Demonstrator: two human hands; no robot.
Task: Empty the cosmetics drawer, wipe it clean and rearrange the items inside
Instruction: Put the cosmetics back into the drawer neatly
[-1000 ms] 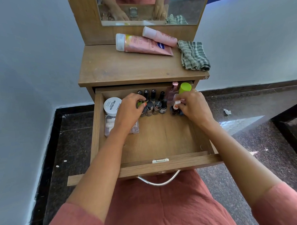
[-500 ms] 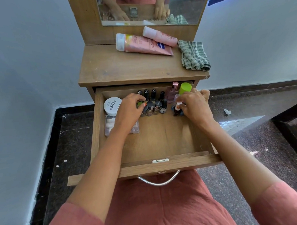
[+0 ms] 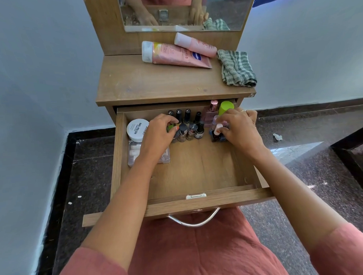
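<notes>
A: Right, where do things stand with the drawer (image 3: pixel 198 173)?

B: Pulled wide open, and I'd say the rearranging is under way. The nail polish bottles (image 3: pixel 191 130) stand in two rows along the far wall. At far left there is a white-lidded nail polish jar (image 3: pixel 136 129), sitting on the far end of a clear plastic box (image 3: pixel 132 153).

A: And the hands?

B: Both are busy. The left hand (image 3: pixel 159 134) is curled over the left end of the rows, its fingers gripping a bottle there (something green shows beneath them, but I cannot tell what). The right hand (image 3: pixel 238 129) is closed round a pale-capped bottle (image 3: pixel 217 129) in a little cluster at far right, just near of the pink perfume bottle (image 3: pixel 211 112) and the green-capped bottle (image 3: pixel 226 108).

A: How should this be done well?

B: Keep each bottle upright and set it down touching its neighbour, so that the row stays straight. These are top-heavy little things, and one knock could topple the lot. Hold them low, by the body and not the cap, and move one at a time.

A: Anything left outside?

B: Two pink tubes (image 3: pixel 173 55) lie on the dresser top (image 3: pixel 154 82) by the mirror, with the checked cloth (image 3: pixel 236 69) to their right. The tubes would likely fit in the bare near half.
</notes>
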